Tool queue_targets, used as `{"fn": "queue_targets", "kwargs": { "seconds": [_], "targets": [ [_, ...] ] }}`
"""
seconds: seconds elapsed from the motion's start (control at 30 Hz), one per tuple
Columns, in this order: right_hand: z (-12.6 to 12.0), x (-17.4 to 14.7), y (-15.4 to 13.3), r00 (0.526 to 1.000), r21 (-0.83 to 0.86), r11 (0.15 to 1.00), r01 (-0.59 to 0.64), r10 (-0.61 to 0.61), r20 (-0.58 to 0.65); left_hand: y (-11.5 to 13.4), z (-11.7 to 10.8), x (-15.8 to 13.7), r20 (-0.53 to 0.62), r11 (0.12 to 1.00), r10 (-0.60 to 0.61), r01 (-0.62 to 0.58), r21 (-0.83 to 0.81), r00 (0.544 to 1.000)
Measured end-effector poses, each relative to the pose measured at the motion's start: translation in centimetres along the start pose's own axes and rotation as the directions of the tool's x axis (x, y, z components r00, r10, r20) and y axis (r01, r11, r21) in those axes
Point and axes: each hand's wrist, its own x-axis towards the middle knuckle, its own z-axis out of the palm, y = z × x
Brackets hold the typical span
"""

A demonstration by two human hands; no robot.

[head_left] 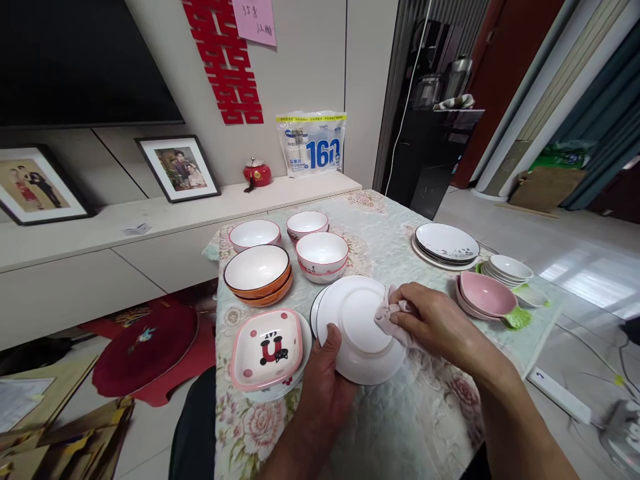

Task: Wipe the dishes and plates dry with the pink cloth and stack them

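Observation:
My left hand [327, 363] grips the lower left edge of a white plate [350, 363], thumb on top, the plate's underside with its foot ring facing up. A bunched pale pink cloth [387, 319] is pinched in my right hand [425, 317] and pressed against the plate's right side. Behind the held plate, the dark rim of another plate [315, 313] shows at its left. Close to my left hand lies a square pink-rimmed cat dish [267, 350] on top of a white plate. Beyond the plate stand white bowls with red rims [323, 250] and stacked orange bowls [257, 272].
A flowered cloth covers the table [380, 427]. At the right are stacked plates [447, 241], small white bowls [509, 268] and pink leaf-handled bowls [487, 293]. Behind, a low cabinet [225, 207] carries framed photos [177, 167], a red jar [257, 175] and a bag of cups [313, 147].

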Motion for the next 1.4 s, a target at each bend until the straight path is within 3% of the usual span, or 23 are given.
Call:
{"fn": "queue_targets", "kwargs": {
  "seconds": [0.1, 0.2, 0.43, 0.6, 0.7, 0.87, 1.13, 1.2, 1.4],
  "targets": [
    [-0.4, -0.9, -1.0, 0.994, -0.047, 0.996, 0.074, -0.070, 0.087, -0.1, -0.1, 0.0, -0.043, 1.000, 0.010, -0.009, 0.013, 0.999],
    [-0.1, -0.9, -1.7, 0.988, -0.021, 0.991, 0.129, -0.127, 0.087, -0.5, -0.1, -0.3, -0.043, 1.000, 0.007, -0.006, 0.029, 0.999],
    [1.4, 0.9, -0.6, 0.975, 0.053, 0.997, 0.062, -0.049, -0.215, -0.7, 0.6, -0.8, 0.033, 0.998, -0.048, 0.047, 0.047, 0.998],
    [2.0, 0.3, -2.8, 0.929, 0.058, 0.942, 0.332, -0.315, -0.194, -0.6, 0.7, -0.9, 0.037, 0.997, -0.080, 0.080, 0.024, 0.996],
    [2.1, 0.2, -3.4, 0.904, 0.093, 0.907, 0.412, -0.394, -0.165, -0.7, 0.8, -1.0, 0.038, 0.997, -0.075, 0.075, 0.006, 0.996],
    [1.7, 1.1, -1.4, 0.943, 0.140, 0.953, 0.269, -0.231, -0.238, -0.8, 0.6, -0.9, 0.037, 0.999, -0.042, 0.042, 0.007, 0.998],
    [0.2, 1.0, 1.7, 0.990, 0.185, 0.983, -0.007, 0.032, -0.134, 0.0, 0.4, -0.6, -0.016, 0.999, 0.031, -0.031, 0.014, 0.999],
    [0.2, 0.9, 1.2, 0.987, 0.181, 0.983, 0.021, 0.009, -0.159, -0.2, 0.4, -0.6, -0.020, 1.000, 0.021, -0.021, 0.023, 1.000],
    [1.0, 1.1, -0.3, 0.952, 0.206, 0.946, 0.252, -0.205, -0.227, -1.0, 0.5, -1.0, 0.046, 0.997, -0.063, 0.060, 0.045, 0.997]
  ]
}}
